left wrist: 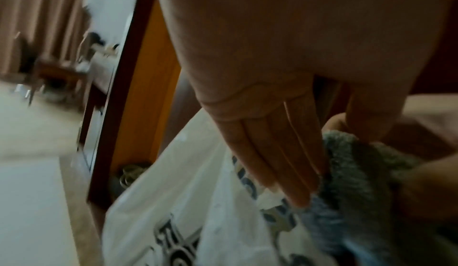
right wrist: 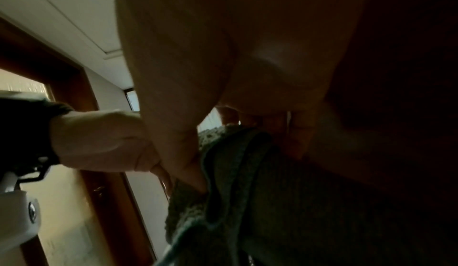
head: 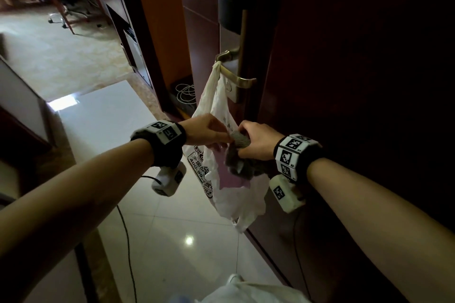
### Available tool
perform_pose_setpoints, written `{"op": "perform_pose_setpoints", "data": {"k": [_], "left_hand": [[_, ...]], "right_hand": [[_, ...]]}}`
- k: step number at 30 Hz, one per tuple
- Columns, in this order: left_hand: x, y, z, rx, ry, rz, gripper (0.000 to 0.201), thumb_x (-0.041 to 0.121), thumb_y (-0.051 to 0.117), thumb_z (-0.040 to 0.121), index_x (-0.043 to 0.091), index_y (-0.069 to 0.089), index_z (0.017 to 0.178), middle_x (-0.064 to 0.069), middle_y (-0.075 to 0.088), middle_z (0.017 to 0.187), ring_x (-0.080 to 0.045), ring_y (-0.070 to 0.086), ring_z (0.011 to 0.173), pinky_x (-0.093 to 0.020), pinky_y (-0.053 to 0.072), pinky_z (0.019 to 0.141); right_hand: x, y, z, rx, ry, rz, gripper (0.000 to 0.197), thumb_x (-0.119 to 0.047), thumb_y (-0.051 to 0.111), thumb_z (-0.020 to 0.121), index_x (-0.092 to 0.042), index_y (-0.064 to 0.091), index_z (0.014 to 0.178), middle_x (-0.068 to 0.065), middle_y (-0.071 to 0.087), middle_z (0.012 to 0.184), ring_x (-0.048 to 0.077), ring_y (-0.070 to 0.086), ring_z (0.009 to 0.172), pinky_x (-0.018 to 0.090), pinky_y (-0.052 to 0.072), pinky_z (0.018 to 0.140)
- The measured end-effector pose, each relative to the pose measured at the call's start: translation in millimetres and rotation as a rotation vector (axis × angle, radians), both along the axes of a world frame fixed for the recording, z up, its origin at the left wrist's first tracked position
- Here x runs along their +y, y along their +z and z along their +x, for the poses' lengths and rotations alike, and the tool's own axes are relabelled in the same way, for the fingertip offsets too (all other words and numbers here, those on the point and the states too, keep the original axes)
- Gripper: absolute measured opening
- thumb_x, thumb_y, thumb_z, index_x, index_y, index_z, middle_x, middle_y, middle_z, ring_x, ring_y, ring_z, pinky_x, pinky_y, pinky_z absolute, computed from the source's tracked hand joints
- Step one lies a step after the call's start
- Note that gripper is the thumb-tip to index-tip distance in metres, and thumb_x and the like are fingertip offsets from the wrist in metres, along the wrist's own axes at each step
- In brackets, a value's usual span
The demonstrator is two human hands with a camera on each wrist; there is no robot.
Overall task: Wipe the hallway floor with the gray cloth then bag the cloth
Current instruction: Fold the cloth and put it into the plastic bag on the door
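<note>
The right hand (head: pixel 256 140) is gripping the gray cloth (head: pixel 240 155) at the mouth of the white bag (head: pixel 221 179) hanging from the door handle (head: pixel 236 76). The left hand (head: pixel 206 134) is pinching the bag's rim. If that pinch slips, the mouth could close and the cloth could fall onto the floor (head: pixel 172 241).

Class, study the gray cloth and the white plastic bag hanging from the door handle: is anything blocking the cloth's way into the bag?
Nothing visible does. The right hand grips the bunched gray cloth right at the mouth of the white plastic bag, which hangs from the brass door handle. The left hand holds the bag's edge beside the cloth.
</note>
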State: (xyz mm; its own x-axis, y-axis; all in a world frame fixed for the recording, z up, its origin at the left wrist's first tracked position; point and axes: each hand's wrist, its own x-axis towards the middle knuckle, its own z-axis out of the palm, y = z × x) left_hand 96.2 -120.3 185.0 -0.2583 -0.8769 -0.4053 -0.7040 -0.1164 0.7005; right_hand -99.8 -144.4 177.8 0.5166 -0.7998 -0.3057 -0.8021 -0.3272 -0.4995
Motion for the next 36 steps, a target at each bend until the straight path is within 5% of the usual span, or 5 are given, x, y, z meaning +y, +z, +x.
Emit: {"op": "perform_pose_setpoints", "data": {"k": [5,11,16,23,36], "left_hand": [[6,-16,16,-0.517,-0.135,-0.141,0.033,0.042,0.052,0.096,0.043,0.056,0.128,0.012,0.074,0.077,0.001,0.067,0.061,-0.022,0.056,0.072],[21,-40,35,-0.73,-0.134,-0.089,0.026,0.039,0.051,0.09,0.041,0.062,0.114,0.009,0.069,0.104,-0.019,0.064,0.095,-0.033,0.053,0.08],[33,-42,44,-0.649,-0.095,-0.151,0.024,0.031,0.052,0.091,0.036,0.067,0.108,0.01,0.07,0.106,-0.018,0.065,0.099,-0.037,0.055,0.083],[47,-55,48,-0.506,0.007,-0.181,0.022,0.034,0.057,0.092,0.036,0.064,0.113,0.01,0.07,0.107,-0.014,0.066,0.098,-0.037,0.055,0.085],[77,-56,57,-0.309,0.175,-0.257,0.03,0.045,0.047,0.099,0.032,0.059,0.124,0.011,0.07,0.115,-0.011,0.067,0.1,-0.039,0.053,0.092]], "right_hand": [[-10,-12,11,0.151,0.047,-0.045,0.048,-0.043,0.075,0.068,-0.026,0.057,0.11,-0.001,0.067,0.097,0.022,0.066,0.088,0.037,0.058,0.08],[-19,-18,43,0.221,0.052,-0.088,0.053,-0.047,0.075,0.07,-0.02,0.061,0.114,0.004,0.066,0.107,0.026,0.065,0.093,0.036,0.057,0.083],[-24,-28,66,0.239,0.031,-0.113,0.054,-0.042,0.076,0.078,-0.013,0.059,0.12,0.009,0.064,0.113,0.03,0.064,0.099,0.031,0.05,0.075],[-27,-31,78,0.187,0.061,-0.1,0.058,-0.043,0.069,0.087,-0.019,0.049,0.136,0.007,0.058,0.132,0.031,0.058,0.117,0.038,0.049,0.095],[-13,-36,86,0.191,0.162,-0.172,0.027,-0.038,0.056,0.097,-0.02,0.075,0.09,0.002,0.07,0.088,0.02,0.065,0.081,0.03,0.05,0.069]]}}
